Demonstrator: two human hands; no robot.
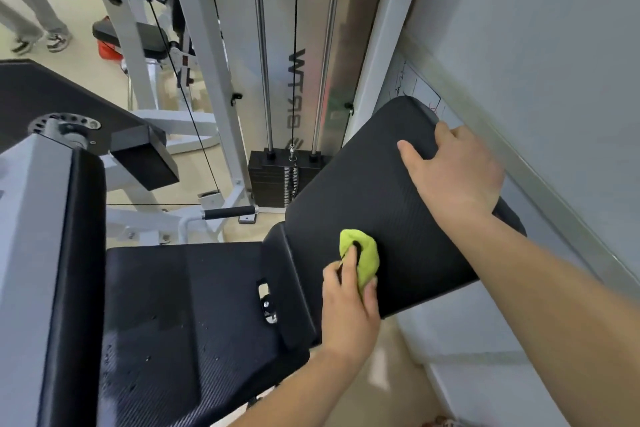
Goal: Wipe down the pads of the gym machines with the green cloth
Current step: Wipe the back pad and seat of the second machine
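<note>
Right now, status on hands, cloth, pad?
Left hand grips green cloth, pressed on back pad. Right hand holds the pad's upper edge. Nothing in the cloth's way.

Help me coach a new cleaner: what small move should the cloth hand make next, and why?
Probably sweep the green cloth up the back pad toward the right hand. The left hand holds it at the pad's lower end, the surface above looks dry, and the right hand braces the top edge.
</note>
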